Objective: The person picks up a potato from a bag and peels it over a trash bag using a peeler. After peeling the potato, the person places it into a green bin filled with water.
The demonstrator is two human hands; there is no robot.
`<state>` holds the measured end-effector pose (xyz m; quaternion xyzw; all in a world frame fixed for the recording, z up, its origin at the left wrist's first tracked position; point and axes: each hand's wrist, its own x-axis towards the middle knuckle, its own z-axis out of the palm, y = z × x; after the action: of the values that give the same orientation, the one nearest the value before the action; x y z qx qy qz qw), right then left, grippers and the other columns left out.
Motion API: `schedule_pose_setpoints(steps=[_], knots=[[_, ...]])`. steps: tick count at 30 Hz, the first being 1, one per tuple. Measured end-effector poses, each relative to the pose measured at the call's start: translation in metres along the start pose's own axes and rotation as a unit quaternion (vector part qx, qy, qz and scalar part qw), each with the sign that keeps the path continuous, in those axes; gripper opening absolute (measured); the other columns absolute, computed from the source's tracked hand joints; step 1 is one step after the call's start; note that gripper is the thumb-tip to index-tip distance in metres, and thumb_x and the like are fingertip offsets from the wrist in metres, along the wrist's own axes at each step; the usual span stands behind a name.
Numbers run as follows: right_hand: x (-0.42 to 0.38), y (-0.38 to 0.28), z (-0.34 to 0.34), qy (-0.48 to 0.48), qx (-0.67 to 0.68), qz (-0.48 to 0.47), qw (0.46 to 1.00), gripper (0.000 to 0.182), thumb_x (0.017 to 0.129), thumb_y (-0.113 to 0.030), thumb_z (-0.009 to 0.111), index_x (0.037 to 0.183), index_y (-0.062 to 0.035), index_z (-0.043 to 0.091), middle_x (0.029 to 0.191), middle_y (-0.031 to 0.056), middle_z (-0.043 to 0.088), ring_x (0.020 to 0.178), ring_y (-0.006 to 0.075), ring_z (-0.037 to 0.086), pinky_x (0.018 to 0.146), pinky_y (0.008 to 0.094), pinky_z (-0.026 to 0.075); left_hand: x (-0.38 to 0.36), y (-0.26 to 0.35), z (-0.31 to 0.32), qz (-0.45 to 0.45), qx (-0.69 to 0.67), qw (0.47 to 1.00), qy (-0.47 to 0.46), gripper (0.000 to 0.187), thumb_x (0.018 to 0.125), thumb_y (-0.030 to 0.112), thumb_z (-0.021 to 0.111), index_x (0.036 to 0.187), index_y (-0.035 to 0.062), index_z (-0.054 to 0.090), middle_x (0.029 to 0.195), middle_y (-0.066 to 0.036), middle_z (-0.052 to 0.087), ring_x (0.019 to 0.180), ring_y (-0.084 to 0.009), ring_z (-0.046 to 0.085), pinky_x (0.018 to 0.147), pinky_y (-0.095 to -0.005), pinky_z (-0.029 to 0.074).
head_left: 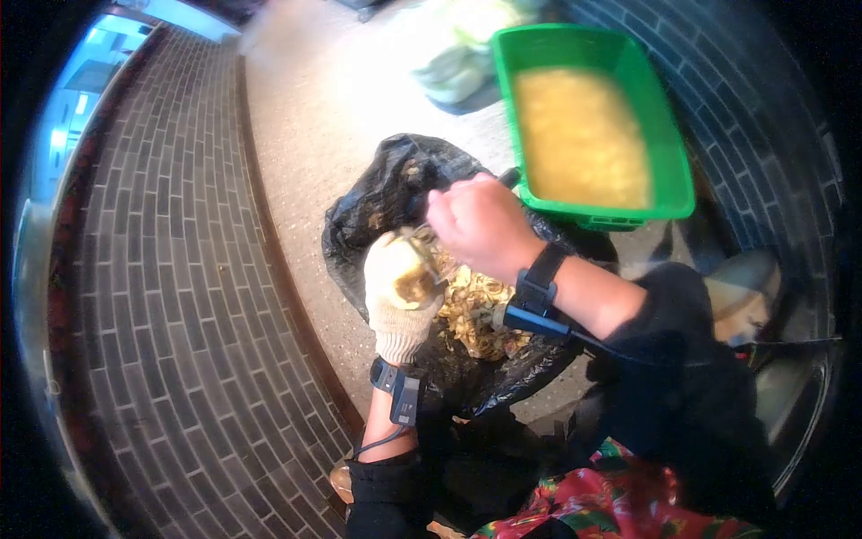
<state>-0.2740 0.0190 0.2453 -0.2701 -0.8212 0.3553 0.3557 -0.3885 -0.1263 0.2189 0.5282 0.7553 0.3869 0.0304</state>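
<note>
My left hand (392, 292) wears a pale knitted glove and is closed around a potato (413, 277). The potato is mostly pale yellow, with a brown patch of skin on it. Just above and to the right, my right hand (485, 220) is bare and closed on a peeler, whose dark handle end (510, 178) sticks out past the fist. Its metal part is blurred and close to the potato. Both hands are over an opened black plastic bag (359, 211), where many thin peelings (480, 310) lie heaped.
A green tub (678, 180) holding a blurred yellow mass (584, 135) stands at the upper right. Behind it on the floor is a clear plastic bag (453, 72) with pale green contents. Dark brick walls (171, 216) rise on both sides. A shoe (741, 292) shows at right.
</note>
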Motion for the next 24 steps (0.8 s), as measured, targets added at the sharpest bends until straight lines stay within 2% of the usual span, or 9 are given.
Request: schedule_pose_setpoints(steps=[2,5,7,10,11,14,16,20,24], knots=[[-0.003,-0.005,0.003,0.031,-0.023,-0.071,0.997,0.04,0.091,-0.019,0.048,0.055,-0.0048,0.058,0.06,0.0146,0.058,0.063,0.034,0.058,0.066,0.0447,0.044,-0.001,0.0,0.002,-0.007,0.007,1.0,-0.023,0.079,0.061,0.017,0.083,0.129,0.0036,0.046,0.12,-0.014,0.057,0.112,-0.0285,0.056,0.101,-0.0372,0.044],[-0.004,0.009,0.006,0.026,-0.082,-0.064,0.994,0.039,0.09,-0.018,0.048,0.055,-0.0067,0.059,0.059,0.0124,0.059,0.063,0.0317,0.058,0.067,0.0426,0.043,-0.01,0.003,0.0,-0.023,0.022,0.997,-0.067,0.084,0.059,0.018,0.084,0.132,0.0037,0.044,0.123,-0.013,0.056,0.113,-0.0271,0.055,0.101,-0.0362,0.043],[0.0,0.027,0.003,-0.024,-0.212,-0.086,0.973,0.038,0.09,-0.018,0.047,0.056,-0.0068,0.061,0.059,0.0132,0.06,0.063,0.0325,0.059,0.069,0.0452,0.044,-0.014,0.008,-0.006,-0.152,-0.11,0.981,-0.041,0.084,0.06,0.017,0.083,0.132,0.0034,0.043,0.122,-0.012,0.057,0.11,-0.0242,0.056,0.099,-0.035,0.045],[0.0,0.031,0.004,-0.049,-0.154,0.003,0.987,0.039,0.091,-0.018,0.045,0.058,-0.0049,0.06,0.061,0.0153,0.06,0.066,0.0342,0.06,0.068,0.0451,0.043,-0.005,0.009,-0.011,-0.08,-0.304,0.949,-0.015,0.083,0.06,0.016,0.083,0.132,0.0029,0.043,0.121,-0.011,0.058,0.107,-0.023,0.057,0.096,-0.0347,0.047],[0.001,0.026,0.004,-0.054,-0.153,0.0,0.987,0.039,0.091,-0.018,0.045,0.058,-0.0049,0.06,0.061,0.0153,0.06,0.066,0.0342,0.06,0.068,0.0451,0.043,-0.007,0.009,-0.015,-0.126,-0.336,0.933,-0.031,0.083,0.06,0.014,0.082,0.132,0.0024,0.042,0.121,-0.011,0.058,0.106,-0.0222,0.057,0.094,-0.0347,0.048],[0.003,0.009,0.007,-0.018,-0.057,-0.025,0.998,0.039,0.092,-0.018,0.044,0.058,-0.0046,0.059,0.061,0.0153,0.06,0.066,0.0345,0.059,0.068,0.0445,0.043,-0.006,0.01,-0.023,-0.23,-0.259,0.933,-0.093,0.083,0.06,0.01,0.081,0.133,0.0022,0.042,0.121,-0.01,0.057,0.106,-0.0207,0.057,0.094,-0.0342,0.048],[0.001,-0.006,0.005,0.008,0.008,-0.048,0.999,0.04,0.092,-0.019,0.045,0.058,-0.0051,0.059,0.061,0.0151,0.06,0.065,0.0344,0.058,0.068,0.0444,0.043,-0.008,0.005,-0.015,-0.206,-0.297,0.929,-0.081,0.081,0.06,0.007,0.079,0.133,0.0019,0.043,0.119,-0.009,0.058,0.106,-0.0196,0.058,0.094,-0.0336,0.048],[0.0,0.004,0.012,-0.001,-0.028,-0.058,0.998,0.04,0.092,-0.019,0.046,0.057,-0.0053,0.059,0.061,0.0142,0.06,0.064,0.0326,0.059,0.067,0.0435,0.043,-0.011,0.001,-0.016,-0.223,-0.236,0.937,-0.128,0.079,0.06,0.005,0.079,0.132,0.0022,0.046,0.115,-0.008,0.059,0.105,-0.019,0.058,0.094,-0.0331,0.048],[0.003,0.022,0.014,0.03,-0.109,-0.051,0.992,0.044,0.089,-0.023,0.049,0.051,-0.0039,0.06,0.056,0.0182,0.059,0.058,0.0362,0.059,0.068,0.0463,0.044,-0.017,-0.003,-0.022,-0.224,-0.349,0.904,-0.108,0.08,0.059,0.006,0.08,0.132,0.0049,0.046,0.115,-0.008,0.059,0.105,-0.0177,0.058,0.094,-0.0336,0.049]])
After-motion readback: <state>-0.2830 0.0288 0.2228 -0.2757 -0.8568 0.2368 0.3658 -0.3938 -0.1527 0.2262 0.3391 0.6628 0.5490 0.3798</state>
